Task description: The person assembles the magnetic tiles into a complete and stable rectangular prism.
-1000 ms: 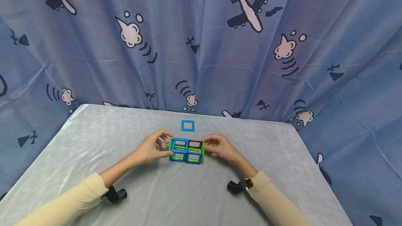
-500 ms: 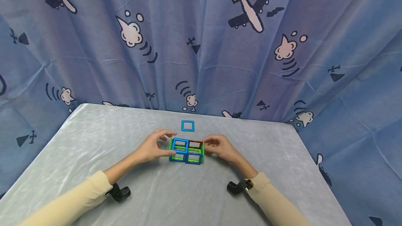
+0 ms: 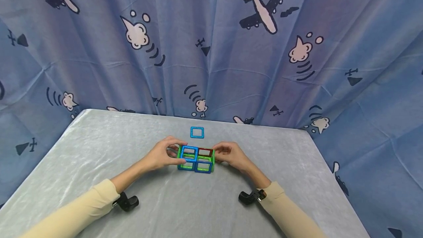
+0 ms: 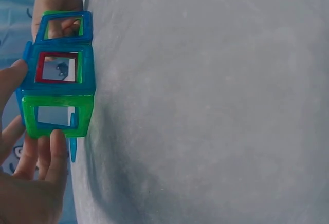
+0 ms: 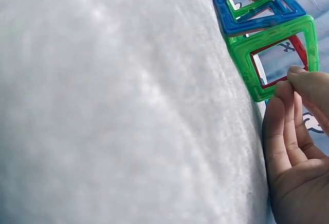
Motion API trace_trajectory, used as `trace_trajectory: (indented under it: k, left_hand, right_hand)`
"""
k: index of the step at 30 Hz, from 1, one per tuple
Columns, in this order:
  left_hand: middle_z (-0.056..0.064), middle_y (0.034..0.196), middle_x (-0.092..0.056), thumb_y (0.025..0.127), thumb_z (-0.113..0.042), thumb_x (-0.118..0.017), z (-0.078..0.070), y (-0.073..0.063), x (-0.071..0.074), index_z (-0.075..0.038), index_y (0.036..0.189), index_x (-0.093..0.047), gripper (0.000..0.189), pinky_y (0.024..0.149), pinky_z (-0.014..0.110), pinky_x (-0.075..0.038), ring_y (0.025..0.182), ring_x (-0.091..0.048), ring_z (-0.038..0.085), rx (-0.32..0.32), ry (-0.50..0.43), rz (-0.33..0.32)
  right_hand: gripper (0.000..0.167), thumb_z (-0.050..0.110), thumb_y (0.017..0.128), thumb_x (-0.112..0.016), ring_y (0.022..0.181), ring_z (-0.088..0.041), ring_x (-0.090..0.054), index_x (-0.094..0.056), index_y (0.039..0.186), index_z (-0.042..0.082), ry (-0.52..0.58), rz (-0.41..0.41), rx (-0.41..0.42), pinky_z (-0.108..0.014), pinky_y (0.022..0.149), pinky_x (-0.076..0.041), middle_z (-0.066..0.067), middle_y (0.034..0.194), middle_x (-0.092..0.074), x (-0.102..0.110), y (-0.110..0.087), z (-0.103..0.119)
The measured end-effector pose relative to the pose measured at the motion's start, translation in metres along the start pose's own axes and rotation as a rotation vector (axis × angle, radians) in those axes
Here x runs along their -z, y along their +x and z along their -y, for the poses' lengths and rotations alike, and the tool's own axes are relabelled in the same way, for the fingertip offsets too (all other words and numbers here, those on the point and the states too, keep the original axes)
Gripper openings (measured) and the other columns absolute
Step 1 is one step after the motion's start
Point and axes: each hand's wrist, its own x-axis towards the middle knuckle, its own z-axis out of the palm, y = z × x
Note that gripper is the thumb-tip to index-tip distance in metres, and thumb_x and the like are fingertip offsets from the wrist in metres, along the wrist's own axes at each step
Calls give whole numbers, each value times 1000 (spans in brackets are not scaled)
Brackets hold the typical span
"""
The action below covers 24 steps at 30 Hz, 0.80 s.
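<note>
A hollow two-cube block of magnetic tiles stands on the table between both hands. Blue frames make up its front, a red tile shows at the top right, and green tiles close its ends. My left hand grips the left end, thumb at the front and index finger at the back top corner. Other fingertips meet the green end tile in the left wrist view. My right hand pinches the edge of the right green end tile between thumb and fingertips.
A single light blue square tile lies flat behind the block. A grey-white cloth covers the table, and a blue printed curtain hangs at its back edge. Black wrist cameras sit on both wrists.
My left hand has slid slightly right along the block, its index finger lowering onto the back corner and its thumb further across the front. The right hand and the block stay put.
</note>
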Motion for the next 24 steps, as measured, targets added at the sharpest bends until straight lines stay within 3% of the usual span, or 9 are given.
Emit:
trace_trajectory:
  k: [24]
  left_hand:
    - [16,122,-58,83,-7,-86,0,-2,2,2,129,-65,52,84,35,-58,106,-61,34,14,-37,7]
  right_hand:
    - [21,-4,96,-67,78,-18,-64,-67,117,-9,4,0,-1,-34,72,-58,-23,97,-67,0,-1,1]
